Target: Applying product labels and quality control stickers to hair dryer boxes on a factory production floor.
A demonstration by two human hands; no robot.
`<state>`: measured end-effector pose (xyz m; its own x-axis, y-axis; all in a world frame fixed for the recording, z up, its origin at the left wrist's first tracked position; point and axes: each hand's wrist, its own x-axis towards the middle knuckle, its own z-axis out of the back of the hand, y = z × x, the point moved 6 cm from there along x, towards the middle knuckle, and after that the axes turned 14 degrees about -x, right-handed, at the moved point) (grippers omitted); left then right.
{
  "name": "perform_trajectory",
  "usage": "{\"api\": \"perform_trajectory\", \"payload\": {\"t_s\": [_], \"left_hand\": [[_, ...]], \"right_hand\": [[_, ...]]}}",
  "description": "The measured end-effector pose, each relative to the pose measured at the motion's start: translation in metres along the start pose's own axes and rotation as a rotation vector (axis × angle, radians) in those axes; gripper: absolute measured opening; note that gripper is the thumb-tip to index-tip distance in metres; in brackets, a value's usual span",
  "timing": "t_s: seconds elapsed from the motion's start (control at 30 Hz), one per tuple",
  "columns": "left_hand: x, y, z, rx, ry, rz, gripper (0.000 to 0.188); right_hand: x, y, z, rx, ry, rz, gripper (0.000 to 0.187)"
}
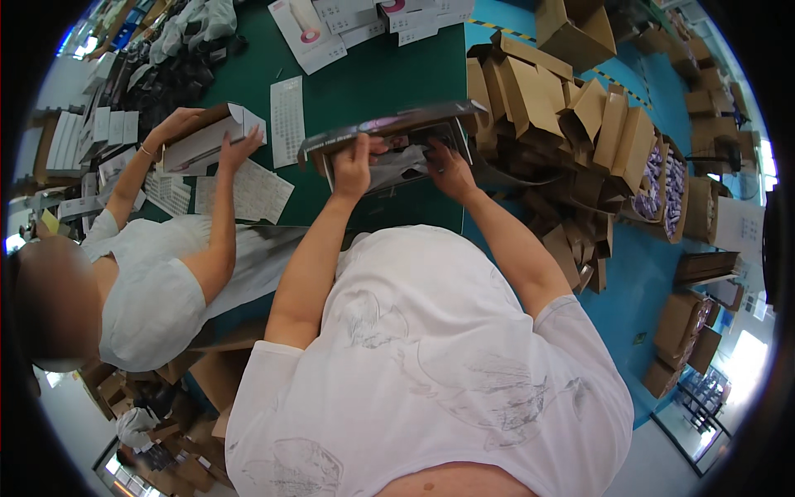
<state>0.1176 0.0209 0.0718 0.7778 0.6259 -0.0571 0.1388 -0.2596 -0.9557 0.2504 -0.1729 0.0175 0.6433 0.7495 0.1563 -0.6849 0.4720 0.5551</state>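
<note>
An opened dark carton (pixel 389 124) with a printed outer face is held over the front edge of the green table. My left hand (pixel 353 170) is closed on its left part, thumb up against the inner side. Inside lies a clear plastic bag (pixel 396 171) with dark contents that I cannot make out. At the right end of the carton, my right hand (pixel 451 172) has its fingers curled down into it, by the bag's dark contents. The fingertips are partly hidden, and what they grip cannot be made out.
To my left a co-worker holds a white box (pixel 203 147) in both hands. Label sheets (pixel 287 120) lie on the green table (pixel 364 79), with white printed boxes (pixel 308 37) at its far side. Brown cartons (pixel 530 99) crowd the right, beside the blue floor (pixel 638 282).
</note>
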Motion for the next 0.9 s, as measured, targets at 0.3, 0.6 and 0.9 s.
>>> {"api": "perform_trajectory", "payload": {"t_s": [0.3, 0.6, 0.9], "left_hand": [[0.03, 0.063, -0.046, 0.709, 0.495, -0.03, 0.024], [0.048, 0.072, -0.082, 1.284, 0.691, -0.214, 0.043], [0.055, 0.052, -0.095, 1.149, 0.729, -0.311, 0.032]], "right_hand": [[-0.016, -0.012, -0.03, 0.033, 0.053, 0.032, 0.062], [-0.022, 0.004, 0.003, 0.105, -0.008, 0.102, 0.064], [0.004, -0.012, -0.011, -0.14, 0.039, 0.12, 0.062]]}}
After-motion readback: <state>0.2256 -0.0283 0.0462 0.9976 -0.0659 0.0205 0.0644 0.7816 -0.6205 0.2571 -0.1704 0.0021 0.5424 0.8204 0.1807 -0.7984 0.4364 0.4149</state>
